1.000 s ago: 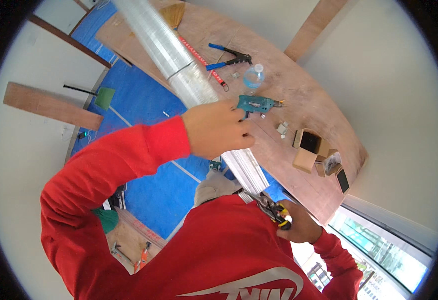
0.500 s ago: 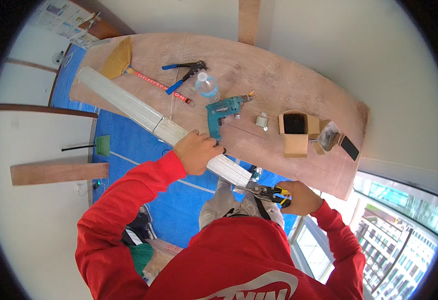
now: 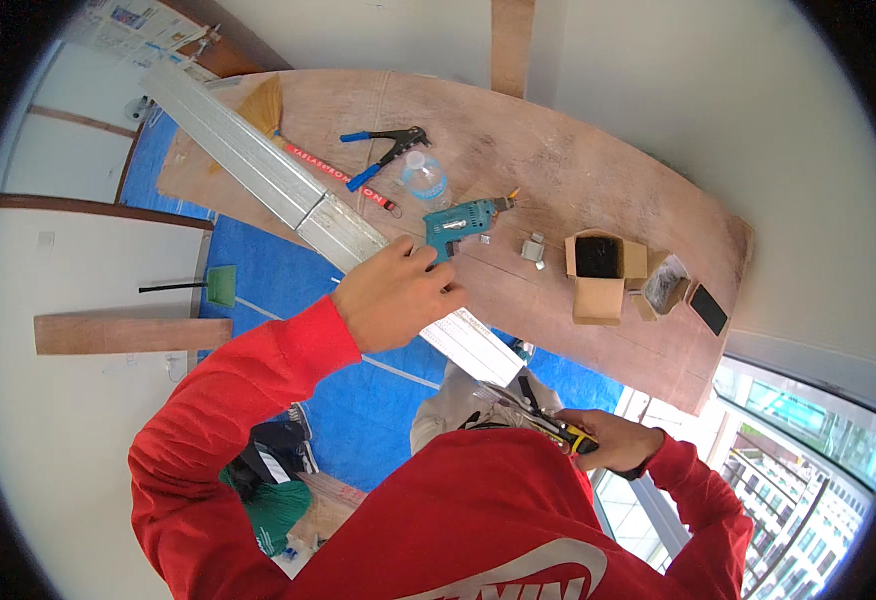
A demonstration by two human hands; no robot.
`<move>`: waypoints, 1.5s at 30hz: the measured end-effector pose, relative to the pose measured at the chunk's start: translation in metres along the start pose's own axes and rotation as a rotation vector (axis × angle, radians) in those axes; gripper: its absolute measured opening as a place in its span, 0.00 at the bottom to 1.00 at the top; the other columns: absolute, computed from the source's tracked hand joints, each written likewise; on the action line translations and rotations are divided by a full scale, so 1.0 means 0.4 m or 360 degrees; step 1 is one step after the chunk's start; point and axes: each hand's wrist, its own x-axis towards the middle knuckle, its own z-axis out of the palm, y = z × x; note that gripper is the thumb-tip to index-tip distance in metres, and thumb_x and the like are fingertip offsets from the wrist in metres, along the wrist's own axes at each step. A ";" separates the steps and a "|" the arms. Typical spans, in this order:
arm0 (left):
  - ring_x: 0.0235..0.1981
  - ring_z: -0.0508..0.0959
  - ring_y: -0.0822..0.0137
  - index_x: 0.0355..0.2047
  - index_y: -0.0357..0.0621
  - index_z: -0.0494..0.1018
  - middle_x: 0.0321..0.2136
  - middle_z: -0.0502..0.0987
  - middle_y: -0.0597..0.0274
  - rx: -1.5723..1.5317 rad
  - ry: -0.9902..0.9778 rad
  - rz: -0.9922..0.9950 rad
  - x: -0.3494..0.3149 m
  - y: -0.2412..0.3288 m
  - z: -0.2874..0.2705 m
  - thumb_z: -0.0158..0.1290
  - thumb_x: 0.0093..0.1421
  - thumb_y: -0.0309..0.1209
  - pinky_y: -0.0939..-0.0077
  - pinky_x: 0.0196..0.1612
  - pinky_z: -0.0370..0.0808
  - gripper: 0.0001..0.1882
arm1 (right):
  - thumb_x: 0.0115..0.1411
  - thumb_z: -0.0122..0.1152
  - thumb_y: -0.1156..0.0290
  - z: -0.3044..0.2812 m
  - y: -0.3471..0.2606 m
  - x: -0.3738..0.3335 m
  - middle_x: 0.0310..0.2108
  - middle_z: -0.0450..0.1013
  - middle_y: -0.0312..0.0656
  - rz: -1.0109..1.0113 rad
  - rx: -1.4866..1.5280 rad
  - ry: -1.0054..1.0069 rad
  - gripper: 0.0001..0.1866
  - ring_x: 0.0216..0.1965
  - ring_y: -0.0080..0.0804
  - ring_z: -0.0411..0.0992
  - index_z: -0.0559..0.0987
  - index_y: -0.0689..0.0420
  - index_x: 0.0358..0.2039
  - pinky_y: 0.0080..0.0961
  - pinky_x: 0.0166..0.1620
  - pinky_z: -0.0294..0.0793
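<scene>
A long pale metal channel point(image 3: 243, 150) runs slantwise from the far left towards my body, with a crosswise line partway along it. My left hand point(image 3: 398, 295) is closed around it near its close end, the back of the hand uppermost. My right hand point(image 3: 613, 440) grips tin snips point(image 3: 538, 415) with yellow and black handles. Their blades point left, in front of my waist, just below the channel's close end and apart from it as far as I can see. Beyond my left hand, a teal power drill point(image 3: 458, 222) lies on the plywood table point(image 3: 558, 170).
On the table are a blue-handled hand riveter point(image 3: 393, 150), plastic bottle point(image 3: 424, 180), broom point(image 3: 338, 175), small metal pieces point(image 3: 532, 250), a carton of black screws point(image 3: 596, 258), another open carton point(image 3: 664, 285) and a black phone-like slab point(image 3: 708, 308). Blue sheeting point(image 3: 343, 410) covers the floor; a green dustpan point(image 3: 221, 286) stands left.
The channel has risen and tilted, and its close end has come away from the snips. My right hand has drawn the snips down towards my waist. The whole view has shifted slightly.
</scene>
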 end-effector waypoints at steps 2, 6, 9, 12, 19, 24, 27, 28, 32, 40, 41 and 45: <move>0.43 0.78 0.62 0.43 0.53 0.78 0.37 0.78 0.66 0.0066 -0.0063 -0.0040 -0.015 0.010 -0.026 0.58 0.55 0.29 0.62 0.48 0.72 0.14 | 0.52 0.67 0.64 0.011 -0.029 -0.013 0.42 0.75 0.50 0.0011 0.0049 0.0027 0.38 0.43 0.39 0.74 0.69 0.66 0.63 0.34 0.50 0.74; 0.44 0.77 0.62 0.44 0.55 0.78 0.37 0.77 0.68 0.0101 -0.0064 -0.0101 -0.055 0.032 -0.076 0.56 0.57 0.30 0.63 0.49 0.71 0.14 | 0.51 0.69 0.65 0.017 -0.092 -0.030 0.41 0.78 0.52 0.0022 -0.0142 0.0070 0.37 0.41 0.41 0.76 0.72 0.65 0.61 0.34 0.49 0.76; 0.43 0.77 0.62 0.44 0.56 0.78 0.36 0.77 0.68 0.0142 -0.0053 -0.0118 -0.082 0.041 -0.109 0.55 0.58 0.32 0.63 0.48 0.71 0.13 | 0.48 0.71 0.66 0.006 -0.132 -0.032 0.37 0.78 0.54 -0.0004 -0.0301 0.0195 0.35 0.38 0.42 0.77 0.75 0.66 0.57 0.35 0.47 0.77; 0.43 0.77 0.63 0.44 0.57 0.78 0.36 0.77 0.68 0.0182 -0.0064 -0.0106 -0.100 0.036 -0.135 0.54 0.59 0.32 0.63 0.48 0.72 0.12 | 0.48 0.71 0.66 0.000 -0.153 -0.035 0.36 0.78 0.55 -0.0333 -0.0469 0.0332 0.34 0.37 0.41 0.77 0.75 0.67 0.57 0.34 0.46 0.77; 0.45 0.77 0.62 0.46 0.58 0.77 0.37 0.77 0.67 0.0221 -0.0026 -0.0125 -0.154 0.041 -0.166 0.55 0.58 0.33 0.62 0.47 0.72 0.14 | 0.55 0.66 0.73 0.066 -0.128 -0.012 0.35 0.75 0.35 -0.0147 0.0471 -0.0227 0.33 0.37 0.24 0.71 0.70 0.66 0.62 0.25 0.43 0.73; 0.44 0.77 0.63 0.46 0.59 0.77 0.36 0.75 0.67 0.0136 -0.0036 -0.0067 -0.180 0.036 -0.173 0.59 0.54 0.32 0.63 0.47 0.71 0.18 | 0.52 0.69 0.69 0.075 -0.134 -0.008 0.32 0.75 0.40 -0.0119 0.0189 -0.0106 0.34 0.33 0.27 0.72 0.73 0.66 0.61 0.26 0.41 0.73; 0.44 0.77 0.64 0.47 0.59 0.76 0.36 0.75 0.68 0.0160 -0.0038 -0.0065 -0.190 0.033 -0.176 0.61 0.53 0.32 0.64 0.47 0.71 0.20 | 0.48 0.72 0.63 0.067 -0.156 -0.018 0.28 0.74 0.46 -0.0151 -0.0245 0.0175 0.36 0.29 0.32 0.71 0.77 0.67 0.56 0.30 0.36 0.73; 0.44 0.77 0.64 0.47 0.59 0.76 0.36 0.75 0.68 0.0178 -0.0040 -0.0054 -0.192 0.033 -0.177 0.61 0.53 0.32 0.65 0.47 0.71 0.19 | 0.48 0.72 0.63 0.067 -0.162 -0.018 0.28 0.74 0.46 -0.0140 -0.0264 0.0168 0.35 0.29 0.32 0.71 0.77 0.67 0.56 0.30 0.36 0.73; 0.44 0.76 0.65 0.47 0.59 0.76 0.36 0.75 0.69 0.0234 -0.0002 -0.0018 -0.203 0.033 -0.174 0.59 0.54 0.33 0.66 0.47 0.71 0.18 | 0.47 0.72 0.63 0.071 -0.172 -0.009 0.28 0.74 0.46 -0.0116 -0.0373 0.0180 0.33 0.28 0.32 0.71 0.79 0.67 0.53 0.29 0.36 0.73; 0.44 0.76 0.66 0.45 0.59 0.76 0.37 0.74 0.71 0.0250 0.0203 0.0071 -0.221 0.021 -0.138 0.54 0.59 0.34 0.66 0.48 0.71 0.13 | 0.48 0.73 0.63 0.086 -0.155 0.031 0.27 0.73 0.48 -0.0089 -0.0360 0.0141 0.29 0.29 0.32 0.71 0.80 0.64 0.50 0.30 0.37 0.73; 0.44 0.76 0.66 0.45 0.59 0.76 0.37 0.75 0.71 0.0255 0.0198 0.0064 -0.223 0.018 -0.129 0.53 0.59 0.34 0.66 0.48 0.71 0.13 | 0.48 0.73 0.64 0.087 -0.154 0.039 0.28 0.74 0.49 -0.0100 -0.0395 0.0156 0.28 0.30 0.33 0.72 0.81 0.63 0.49 0.30 0.37 0.73; 0.45 0.76 0.65 0.46 0.58 0.77 0.36 0.75 0.70 0.0158 0.0115 -0.0031 -0.226 -0.004 -0.075 0.55 0.58 0.33 0.65 0.48 0.71 0.14 | 0.46 0.73 0.67 0.099 -0.143 0.078 0.29 0.76 0.51 -0.0373 -0.0597 0.0676 0.24 0.30 0.43 0.75 0.81 0.60 0.45 0.34 0.38 0.76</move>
